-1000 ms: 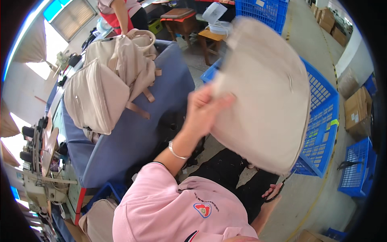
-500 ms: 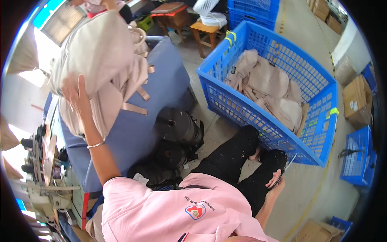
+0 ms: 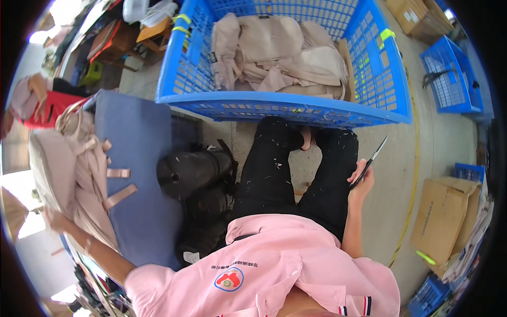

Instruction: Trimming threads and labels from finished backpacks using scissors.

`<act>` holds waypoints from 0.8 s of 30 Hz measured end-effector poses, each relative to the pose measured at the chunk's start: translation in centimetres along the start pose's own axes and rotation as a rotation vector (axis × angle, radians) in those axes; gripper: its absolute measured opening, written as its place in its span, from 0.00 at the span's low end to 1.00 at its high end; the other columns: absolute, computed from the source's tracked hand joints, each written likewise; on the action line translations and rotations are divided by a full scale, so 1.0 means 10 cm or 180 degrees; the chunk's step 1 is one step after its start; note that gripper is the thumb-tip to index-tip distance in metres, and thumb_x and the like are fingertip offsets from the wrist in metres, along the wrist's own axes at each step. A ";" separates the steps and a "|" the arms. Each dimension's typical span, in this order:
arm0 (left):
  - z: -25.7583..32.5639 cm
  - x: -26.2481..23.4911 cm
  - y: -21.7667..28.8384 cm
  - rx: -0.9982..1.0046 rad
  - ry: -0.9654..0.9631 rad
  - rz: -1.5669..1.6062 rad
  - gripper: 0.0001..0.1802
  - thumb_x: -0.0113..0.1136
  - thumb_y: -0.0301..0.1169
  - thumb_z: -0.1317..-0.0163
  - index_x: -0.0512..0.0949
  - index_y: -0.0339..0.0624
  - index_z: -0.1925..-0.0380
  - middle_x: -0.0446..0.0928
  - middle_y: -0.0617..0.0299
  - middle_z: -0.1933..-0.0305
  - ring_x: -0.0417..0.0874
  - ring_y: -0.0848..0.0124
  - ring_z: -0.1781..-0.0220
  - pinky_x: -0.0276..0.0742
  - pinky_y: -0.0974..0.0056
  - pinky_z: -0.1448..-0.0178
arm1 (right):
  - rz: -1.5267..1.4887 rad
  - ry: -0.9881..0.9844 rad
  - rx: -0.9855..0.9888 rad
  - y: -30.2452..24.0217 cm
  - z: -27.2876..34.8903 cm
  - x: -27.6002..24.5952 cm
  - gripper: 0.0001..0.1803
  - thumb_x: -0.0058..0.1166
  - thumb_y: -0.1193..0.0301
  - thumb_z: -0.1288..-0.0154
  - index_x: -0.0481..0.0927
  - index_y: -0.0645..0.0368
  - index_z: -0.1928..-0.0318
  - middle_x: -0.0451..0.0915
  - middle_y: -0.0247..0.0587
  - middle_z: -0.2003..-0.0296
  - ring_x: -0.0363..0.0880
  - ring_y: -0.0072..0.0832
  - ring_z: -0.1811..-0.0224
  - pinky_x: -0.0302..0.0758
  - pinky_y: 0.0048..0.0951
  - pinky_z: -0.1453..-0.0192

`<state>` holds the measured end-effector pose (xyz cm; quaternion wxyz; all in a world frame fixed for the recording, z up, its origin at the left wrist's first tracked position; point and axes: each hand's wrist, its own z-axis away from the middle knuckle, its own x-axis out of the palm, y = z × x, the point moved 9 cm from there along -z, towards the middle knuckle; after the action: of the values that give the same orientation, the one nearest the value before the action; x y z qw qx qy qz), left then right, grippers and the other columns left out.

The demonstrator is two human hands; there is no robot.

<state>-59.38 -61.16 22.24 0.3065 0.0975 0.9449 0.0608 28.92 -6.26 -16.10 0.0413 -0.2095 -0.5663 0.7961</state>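
My left hand (image 3: pixel 54 220) is at the near edge of a beige fabric backpack (image 3: pixel 74 174), which lies on a blue-covered table (image 3: pixel 140 211) to my left. The hand is blurred, and its fingers do not show clearly. Straps hang from the bag across the blue cover. Beside my right thigh, my right hand (image 3: pixel 362 182) is closed around the dark handles of a pair of scissors (image 3: pixel 376 154), whose blades point up and away. Ahead of my knees, a large blue plastic crate (image 3: pixel 285 100) holds several beige fabric bag pieces (image 3: pixel 269 42).
Black rolls (image 3: pixel 193 171) stand between the table and my left leg. Cardboard boxes (image 3: pixel 441 211) and a smaller blue crate (image 3: pixel 451 79) sit to the right. Another person (image 3: pixel 45 105) in red is at the far left. A stool (image 3: pixel 153 37) stands behind the table.
The view has turned left to right, so the crate now sits straight ahead. My left hand has come down to the bag's near edge, and the bag lies lower. The scissors stay in my right hand.
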 end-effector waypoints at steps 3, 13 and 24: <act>1.07 -1.25 2.24 0.1279 0.1198 0.0303 0.17 0.57 0.41 0.32 0.84 0.43 0.52 0.85 0.55 0.54 0.85 0.59 0.54 0.79 0.59 0.47 | -0.0166 0.0259 -0.0011 0.06 -0.10 -0.13 0.21 0.57 0.52 0.30 0.75 0.58 0.67 0.64 0.24 0.84 0.63 0.12 0.84 0.62 0.18 0.80; 4.34 -0.37 6.62 0.3640 -0.3255 0.2980 0.20 0.61 0.34 0.35 0.77 0.40 0.45 0.75 0.52 0.38 0.73 0.58 0.34 0.64 0.59 0.30 | -0.0101 0.0561 0.0225 0.46 -0.47 -0.13 0.20 0.55 0.53 0.28 0.75 0.56 0.68 0.62 0.24 0.83 0.61 0.12 0.82 0.57 0.19 0.79; 8.06 2.85 7.42 0.3756 -0.5716 0.1117 0.38 0.65 0.48 0.40 0.69 0.27 0.40 0.74 0.44 0.39 0.76 0.56 0.37 0.71 0.58 0.35 | 0.1114 0.0543 0.0022 0.24 -0.57 0.03 0.13 0.58 0.65 0.31 0.76 0.63 0.63 0.72 0.33 0.73 0.69 0.20 0.70 0.67 0.25 0.65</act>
<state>-23.43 21.81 -45.80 0.7771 0.3718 0.2294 -0.4531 31.27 -1.97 -19.93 -0.0493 -0.3714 -0.5129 0.7724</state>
